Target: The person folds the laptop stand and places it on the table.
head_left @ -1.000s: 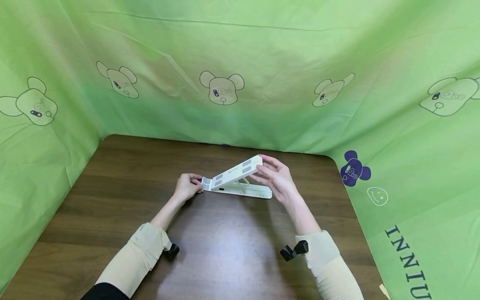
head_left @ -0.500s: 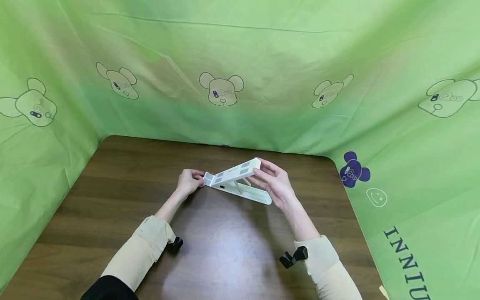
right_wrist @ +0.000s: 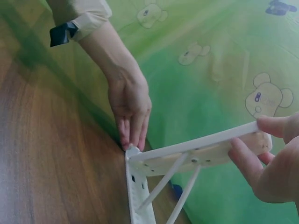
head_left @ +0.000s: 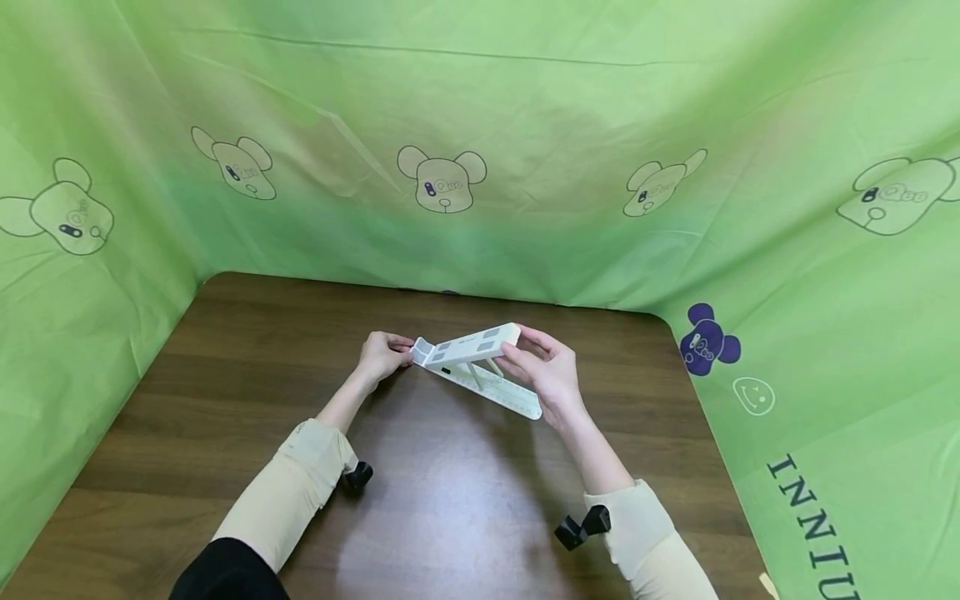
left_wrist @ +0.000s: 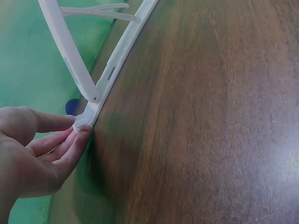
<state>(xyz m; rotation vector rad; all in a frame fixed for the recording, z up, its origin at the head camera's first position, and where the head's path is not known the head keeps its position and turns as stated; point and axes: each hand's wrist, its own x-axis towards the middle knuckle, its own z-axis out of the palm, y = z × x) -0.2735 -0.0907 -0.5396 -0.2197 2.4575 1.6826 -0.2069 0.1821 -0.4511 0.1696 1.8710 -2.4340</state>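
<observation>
A white folding laptop stand [head_left: 476,345] with grey pads stands partly unfolded in the head view, its upper plate tilted up to the right over a long base bar [head_left: 501,393]. Thin support legs [right_wrist: 164,179] link plate and bar in the right wrist view. My left hand [head_left: 381,357] pinches the lipped hinge end [left_wrist: 83,122] between thumb and fingers. At the raised end of the plate, my right hand [head_left: 551,372] grips it, thumb on one face and fingers on the other.
A brown wooden table [head_left: 247,400] lies under the stand. Green cloth [head_left: 525,125] printed with bear heads hangs behind and at both sides. Black wrist cameras [head_left: 583,527] sit by the rolled sleeves. A small pale object [head_left: 768,585] shows at the table's right edge.
The stand has turned: its hinge end has shifted away and right with my left hand, while the bar's free end swung nearer. My right hand has lowered the raised plate end slightly.
</observation>
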